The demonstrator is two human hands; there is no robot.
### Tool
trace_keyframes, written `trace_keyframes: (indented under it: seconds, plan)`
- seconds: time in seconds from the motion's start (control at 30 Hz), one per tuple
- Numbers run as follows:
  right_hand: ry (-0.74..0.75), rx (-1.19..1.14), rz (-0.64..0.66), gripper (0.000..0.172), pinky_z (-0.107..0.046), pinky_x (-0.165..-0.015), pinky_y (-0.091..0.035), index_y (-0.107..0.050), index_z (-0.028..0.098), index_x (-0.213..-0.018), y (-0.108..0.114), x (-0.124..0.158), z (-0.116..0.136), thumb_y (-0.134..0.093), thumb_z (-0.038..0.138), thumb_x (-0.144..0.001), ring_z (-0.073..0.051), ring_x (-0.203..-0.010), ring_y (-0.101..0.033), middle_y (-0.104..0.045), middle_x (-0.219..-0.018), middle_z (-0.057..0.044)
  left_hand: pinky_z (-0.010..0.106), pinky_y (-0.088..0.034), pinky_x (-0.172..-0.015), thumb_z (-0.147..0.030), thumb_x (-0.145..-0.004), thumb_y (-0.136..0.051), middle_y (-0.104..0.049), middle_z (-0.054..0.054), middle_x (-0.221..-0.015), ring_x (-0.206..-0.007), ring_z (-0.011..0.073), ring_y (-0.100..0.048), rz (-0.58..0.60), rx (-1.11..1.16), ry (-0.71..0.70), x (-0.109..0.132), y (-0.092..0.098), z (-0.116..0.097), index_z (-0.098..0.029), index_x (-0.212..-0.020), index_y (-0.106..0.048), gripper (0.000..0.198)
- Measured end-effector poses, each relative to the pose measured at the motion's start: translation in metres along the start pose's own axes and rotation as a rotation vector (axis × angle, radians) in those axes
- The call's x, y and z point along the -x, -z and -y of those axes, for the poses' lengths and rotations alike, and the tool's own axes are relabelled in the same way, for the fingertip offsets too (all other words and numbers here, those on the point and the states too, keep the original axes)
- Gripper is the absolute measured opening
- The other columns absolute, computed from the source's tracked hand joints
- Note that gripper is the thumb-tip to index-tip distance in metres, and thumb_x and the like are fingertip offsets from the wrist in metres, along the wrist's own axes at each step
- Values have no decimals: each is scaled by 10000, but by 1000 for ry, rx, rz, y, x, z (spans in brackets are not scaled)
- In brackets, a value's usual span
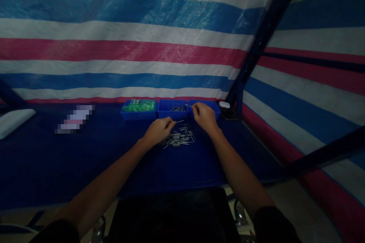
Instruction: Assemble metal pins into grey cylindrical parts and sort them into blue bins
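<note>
My left hand (159, 130) is closed in a pinch above the blue table, with a thin metal rod (180, 121) sticking out to the right from its fingertips. Just below it lies a loose pile of thin metal rods and small grey blocks (176, 139). My right hand (204, 115) is pinched shut on a small metal piece (188, 105) whose exact kind is too small to tell. It hovers at the front of the right blue bin (215, 108), hiding part of it. The middle blue bin (164, 111) contains small grey metal parts (178, 109).
The left blue bin (137, 115) holds green plastic packets (139, 105). A white case (224, 104) and a dark flat object (229, 114) sit at the right back. A pixelated item (75, 119) and a white object (14, 119) lie left. Striped sheeting (128, 51) encloses the table.
</note>
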State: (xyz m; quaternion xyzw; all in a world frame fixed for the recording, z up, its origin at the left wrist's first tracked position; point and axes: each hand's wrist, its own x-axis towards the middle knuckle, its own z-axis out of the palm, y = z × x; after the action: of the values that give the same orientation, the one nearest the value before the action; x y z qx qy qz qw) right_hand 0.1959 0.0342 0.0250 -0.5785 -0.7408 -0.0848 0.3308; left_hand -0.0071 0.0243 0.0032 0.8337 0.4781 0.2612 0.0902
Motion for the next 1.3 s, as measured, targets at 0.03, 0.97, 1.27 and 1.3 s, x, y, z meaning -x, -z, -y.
trace_keyframes:
  seconds: [0.03, 0.97, 1.27, 1.3]
  plan:
    - [-128, 25, -51, 244, -288, -679, -376, -571, 159, -916, 2, -3, -10, -387, 314, -874, -203, -768, -566, -632, -824, -91, 238, -393, -575, -359, -856, -407, -647, 28, -746, -660, 156, -591, 28, -50, -18, -3, -1, -1, -187, -836, -602, 261]
    - [89, -393, 215, 188, -214, -572, -353, -579, 187, -920, -23, 18, 13, -476, 310, -822, -109, -560, -501, -554, -610, 30, 250, -419, -651, -159, -842, -380, -595, 23, -720, -659, 136, -550, -99, 175, -45, -21, -5, -2, -152, -873, -554, 177]
    - [-220, -25, -8, 287, -259, -663, -372, -575, 157, -919, -10, 2, -17, -345, 327, -887, -188, -743, -588, -645, -800, -86, 240, -394, -578, -353, -816, -464, -618, 6, -662, -618, 142, -569, 105, 73, 81, -18, -11, -5, -169, -927, -585, 247]
    - [-327, 40, -66, 310, -269, -663, -374, -573, 150, -938, -7, -1, -24, -350, 359, -884, -202, -751, -589, -645, -804, -99, 245, -400, -596, -369, -797, -488, -637, 14, -710, -660, 151, -582, 163, 25, 91, -19, -12, -6, -179, -917, -602, 252]
